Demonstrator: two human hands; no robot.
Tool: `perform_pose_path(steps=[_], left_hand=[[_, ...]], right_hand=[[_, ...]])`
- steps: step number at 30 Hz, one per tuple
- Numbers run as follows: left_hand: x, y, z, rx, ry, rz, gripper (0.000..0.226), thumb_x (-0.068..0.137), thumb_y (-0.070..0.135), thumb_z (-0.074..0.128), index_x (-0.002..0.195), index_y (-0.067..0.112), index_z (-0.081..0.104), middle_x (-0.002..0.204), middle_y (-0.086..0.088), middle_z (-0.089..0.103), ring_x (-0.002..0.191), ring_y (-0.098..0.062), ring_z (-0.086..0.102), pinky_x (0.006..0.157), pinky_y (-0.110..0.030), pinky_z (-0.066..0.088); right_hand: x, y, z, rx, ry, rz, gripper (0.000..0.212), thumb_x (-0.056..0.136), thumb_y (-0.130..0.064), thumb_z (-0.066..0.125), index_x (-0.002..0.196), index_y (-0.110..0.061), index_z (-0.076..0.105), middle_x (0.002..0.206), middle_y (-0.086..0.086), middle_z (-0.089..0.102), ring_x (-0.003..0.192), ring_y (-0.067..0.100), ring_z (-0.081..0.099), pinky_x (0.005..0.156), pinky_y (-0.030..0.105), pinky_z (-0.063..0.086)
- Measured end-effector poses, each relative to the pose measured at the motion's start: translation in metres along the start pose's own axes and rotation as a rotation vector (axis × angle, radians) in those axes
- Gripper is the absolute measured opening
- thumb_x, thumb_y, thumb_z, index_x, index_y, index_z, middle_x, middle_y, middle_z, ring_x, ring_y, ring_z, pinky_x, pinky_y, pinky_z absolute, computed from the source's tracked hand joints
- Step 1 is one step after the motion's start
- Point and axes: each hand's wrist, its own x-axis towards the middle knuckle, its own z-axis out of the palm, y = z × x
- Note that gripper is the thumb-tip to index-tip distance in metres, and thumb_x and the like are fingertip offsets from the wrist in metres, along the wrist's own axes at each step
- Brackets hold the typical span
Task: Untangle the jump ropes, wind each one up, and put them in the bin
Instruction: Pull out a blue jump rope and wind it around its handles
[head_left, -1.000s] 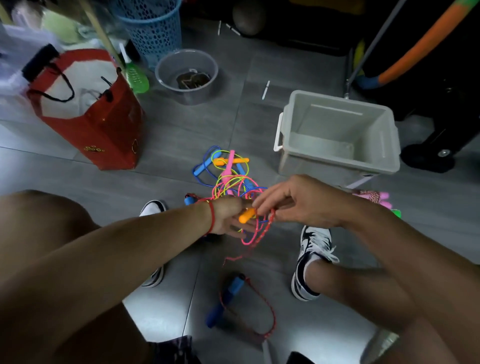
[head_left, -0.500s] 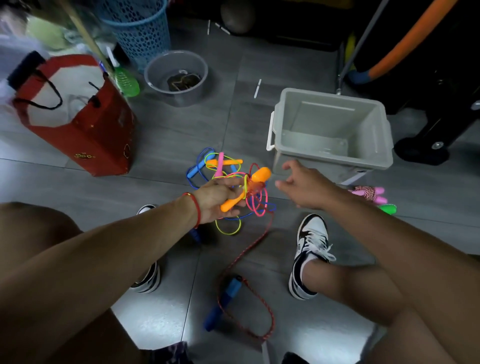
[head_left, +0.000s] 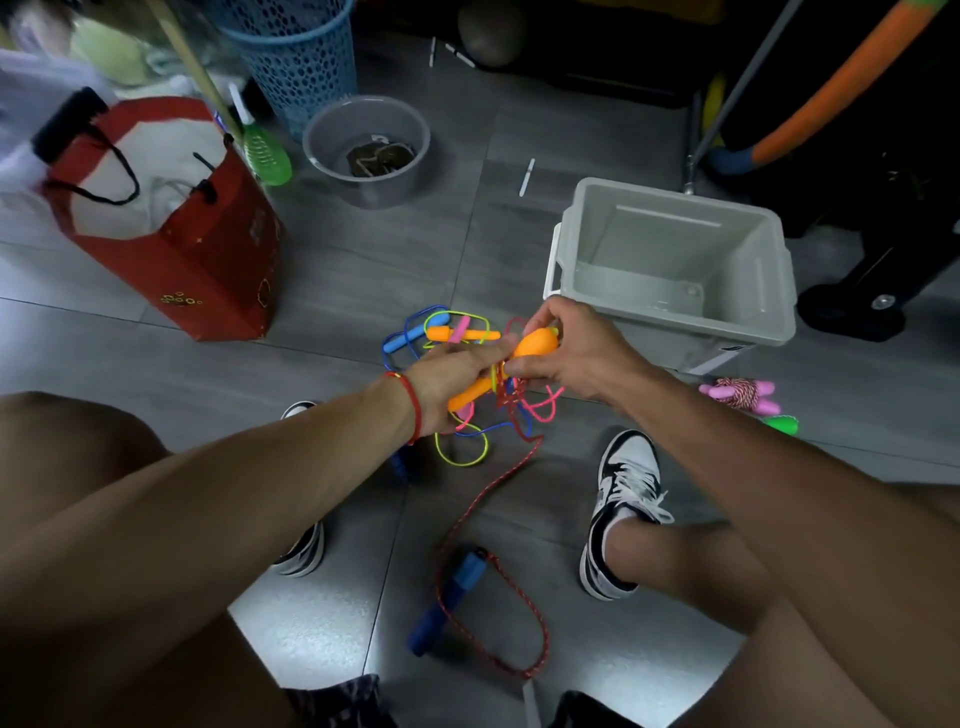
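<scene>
Above the floor beside the bin (head_left: 670, 270) | right hand (head_left: 576, 358) has returned, pinching orange handle (head_left: 535, 344) | left hand (head_left: 452, 382) grips its lower end | tangled ropes (head_left: 483, 415) hang beneath | untangling underway, bin holds no rope

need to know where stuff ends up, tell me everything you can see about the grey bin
The grey bin is a rectangular tub of what looks like smooth plastic, with a thick rolled rim and a white handle on its near-left end. It stands upright and open on the grey tiled floor, right of the rope tangle. Its visible bottom holds no rope, though the near wall hides part of it. The right hand is raised in front of its near-left corner; contact cannot be told.
</scene>
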Motion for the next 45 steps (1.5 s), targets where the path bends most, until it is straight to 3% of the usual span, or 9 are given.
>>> perform_pose_path(steps=[7, 10, 15, 20, 22, 26, 32, 39, 45], left_hand=[[0.0, 0.008, -0.009, 0.085, 0.268, 0.12, 0.008, 0.099, 0.018, 0.06, 0.099, 0.01, 0.058, 0.08, -0.006, 0.056, 0.072, -0.019, 0.056, 0.077, -0.042, 0.055], [-0.002, 0.005, -0.016, -0.062, 0.187, 0.093, 0.013, 0.104, 0.016, 0.052, 0.114, 0.008, 0.053, 0.088, -0.012, 0.068, 0.078, -0.025, 0.066, 0.084, -0.054, 0.058], [-0.005, 0.02, -0.021, -0.277, 0.091, 0.074, 0.018, 0.104, 0.011, 0.043, 0.091, 0.011, 0.055, 0.08, -0.01, 0.06, 0.089, -0.029, 0.065, 0.079, -0.055, 0.058], [0.0, 0.026, -0.02, -0.5, -0.071, 0.032, 0.028, 0.096, 0.039, 0.038, 0.112, 0.021, 0.052, 0.119, -0.009, 0.071, 0.116, -0.034, 0.064, 0.103, -0.059, 0.042], [-0.004, 0.019, -0.01, -0.44, -0.163, 0.003, 0.028, 0.088, 0.039, 0.042, 0.106, 0.022, 0.054, 0.123, -0.014, 0.07, 0.121, -0.035, 0.063, 0.107, -0.055, 0.037], [-0.007, 0.009, 0.008, -0.269, -0.206, 0.052, 0.056, 0.088, 0.017, 0.038, 0.145, 0.019, 0.042, 0.123, -0.009, 0.071, 0.115, -0.029, 0.067, 0.095, -0.048, 0.038], [-0.007, 0.009, 0.017, 0.025, -0.149, 0.197, 0.06, 0.083, -0.009, 0.054, 0.133, 0.024, 0.053, 0.121, 0.001, 0.07, 0.106, -0.015, 0.065, 0.089, -0.037, 0.046], [0.009, -0.009, 0.016, 0.302, 0.084, 0.396, 0.044, 0.083, 0.009, 0.076, 0.12, 0.027, 0.061, 0.103, -0.007, 0.057, 0.084, -0.019, 0.061, 0.077, -0.04, 0.056], [0.021, -0.012, 0.014, 0.468, 0.015, 0.437, 0.022, 0.087, 0.017, 0.076, 0.107, 0.017, 0.066, 0.103, -0.002, 0.064, 0.082, -0.013, 0.063, 0.071, -0.03, 0.055]], right_hand=[[0.0, -0.005, -0.027, 0.19, 0.237, 0.196, 0.041, 0.072, -0.02, 0.091, 0.092, -0.008, 0.056, 0.078, 0.017, 0.074, 0.066, 0.027, 0.076, 0.066, 0.042, 0.064], [-0.001, -0.005, -0.037, 0.213, 0.27, 0.263, 0.04, 0.076, -0.038, 0.084, 0.085, -0.008, 0.059, 0.079, 0.017, 0.074, 0.06, 0.026, 0.075, 0.064, 0.042, 0.064], [-0.005, -0.011, -0.03, 0.228, 0.22, 0.276, 0.053, 0.084, -0.05, 0.073, 0.094, 0.002, 0.066, 0.081, 0.016, 0.072, 0.058, 0.027, 0.074, 0.061, 0.041, 0.064], [-0.006, -0.018, -0.034, 0.364, 0.203, 0.241, 0.05, 0.088, -0.045, 0.07, 0.093, 0.004, 0.067, 0.073, 0.016, 0.069, 0.064, 0.032, 0.075, 0.056, 0.036, 0.06], [-0.005, -0.019, -0.036, 0.384, 0.204, 0.233, 0.052, 0.089, -0.047, 0.068, 0.09, 0.005, 0.068, 0.07, 0.017, 0.069, 0.064, 0.035, 0.075, 0.057, 0.037, 0.061], [-0.003, -0.018, -0.037, 0.403, 0.199, 0.259, 0.058, 0.088, -0.05, 0.066, 0.09, 0.008, 0.067, 0.071, 0.019, 0.071, 0.063, 0.037, 0.074, 0.062, 0.045, 0.063], [-0.005, -0.023, -0.033, 0.411, 0.101, 0.26, 0.065, 0.092, -0.054, 0.061, 0.103, 0.01, 0.062, 0.072, 0.021, 0.07, 0.065, 0.037, 0.074, 0.067, 0.047, 0.064], [-0.009, -0.028, -0.039, 0.393, 0.093, 0.246, 0.069, 0.093, -0.057, 0.056, 0.107, 0.01, 0.061, 0.066, 0.02, 0.069, 0.065, 0.036, 0.075, 0.06, 0.038, 0.063], [-0.009, -0.027, -0.044, 0.387, 0.11, 0.254, 0.065, 0.095, -0.059, 0.051, 0.102, 0.005, 0.064, 0.059, 0.016, 0.067, 0.062, 0.033, 0.072, 0.06, 0.036, 0.062]])
